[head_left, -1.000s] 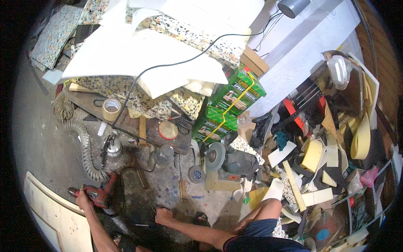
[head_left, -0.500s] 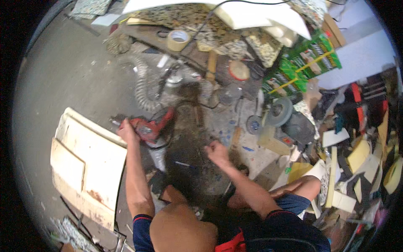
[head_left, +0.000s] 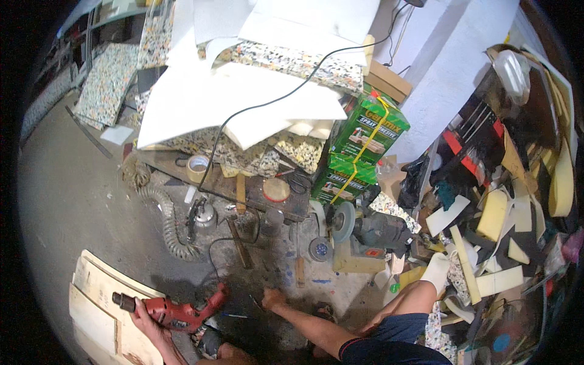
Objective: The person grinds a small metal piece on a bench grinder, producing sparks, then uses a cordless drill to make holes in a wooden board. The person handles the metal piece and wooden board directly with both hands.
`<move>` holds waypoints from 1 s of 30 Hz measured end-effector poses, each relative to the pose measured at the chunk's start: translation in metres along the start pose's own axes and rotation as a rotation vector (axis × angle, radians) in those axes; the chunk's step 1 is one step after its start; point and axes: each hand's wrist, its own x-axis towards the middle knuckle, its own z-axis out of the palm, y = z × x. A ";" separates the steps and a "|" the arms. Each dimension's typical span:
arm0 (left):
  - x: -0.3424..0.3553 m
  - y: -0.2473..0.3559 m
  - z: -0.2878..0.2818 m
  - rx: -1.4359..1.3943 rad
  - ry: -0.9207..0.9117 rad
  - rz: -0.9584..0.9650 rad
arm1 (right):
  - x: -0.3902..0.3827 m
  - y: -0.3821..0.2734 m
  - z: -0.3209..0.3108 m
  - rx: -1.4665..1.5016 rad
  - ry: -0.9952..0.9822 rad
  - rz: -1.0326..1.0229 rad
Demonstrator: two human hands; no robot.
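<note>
My left hand (head_left: pixel 147 323) is wrapped round the front body of a red corded power drill (head_left: pixel 180 315), its black chuck pointing left and its handle reaching right. The drill is held above the right edge of a cream panel (head_left: pixel 91 313). Low over the dark floor, to the right of the drill's handle, my right hand (head_left: pixel 275 299) is closed. A thin dark piece shows by its fingertips, too small to name. A blue-and-white pen (head_left: pixel 235 316) lies on the floor between my hands.
A bench grinder (head_left: pixel 374 232) stands to the right on a wooden base. Ahead are a low bench (head_left: pixel 286 204) with a tape roll (head_left: pixel 198 167), a clear ribbed hose (head_left: pixel 167 222), stacked green boxes (head_left: pixel 359 143) and foam sheets (head_left: pixel 243 91). Foam offcuts (head_left: pixel 493 283) heap at the right.
The view has tilted upward, so my hands and the drill sit lower in it. The drill has turned somewhat in my left hand's grip, and my right hand remains closed.
</note>
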 end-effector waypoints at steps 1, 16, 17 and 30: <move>-0.023 0.018 0.014 -0.011 -0.051 -0.031 | 0.011 0.034 0.005 -0.015 0.087 0.006; -0.116 0.271 0.040 0.100 -0.153 0.634 | 0.010 0.021 0.028 -0.046 0.129 -0.218; -0.129 0.284 0.043 0.107 -0.152 0.640 | 0.014 0.016 0.032 -0.067 0.168 -0.287; -0.226 0.325 0.039 0.327 -0.339 0.736 | -0.063 0.000 -0.094 0.890 -0.050 -0.303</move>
